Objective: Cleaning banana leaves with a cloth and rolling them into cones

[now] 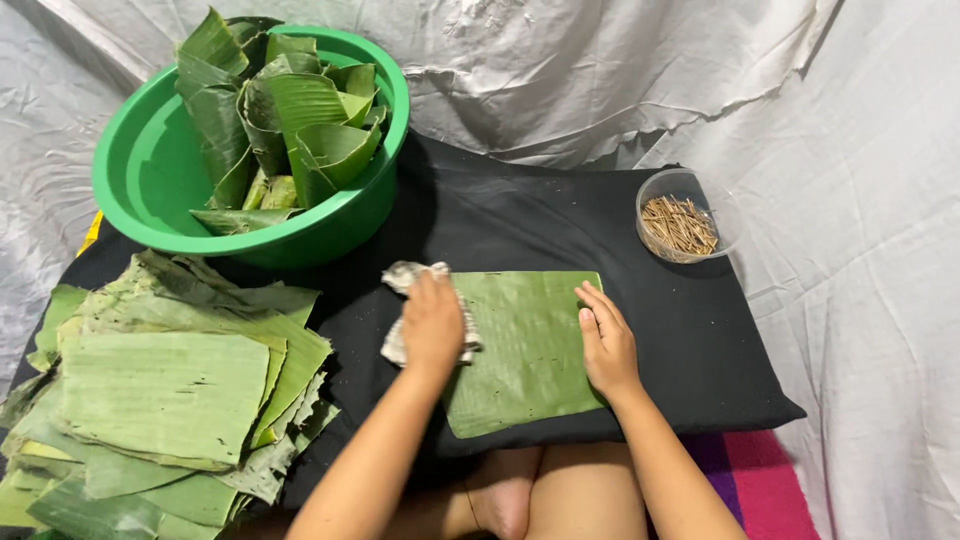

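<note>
My left grip point(432, 322) presses a crumpled grey cloth point(405, 280) onto the flat green banana leaf point(525, 350); my right grip point(605, 340) lies spread flat, fingers together, on the leaf's edge.

Flat green leaf point(525, 350) w/ crumpled grey rag point(405, 278) on left edge.
</note>
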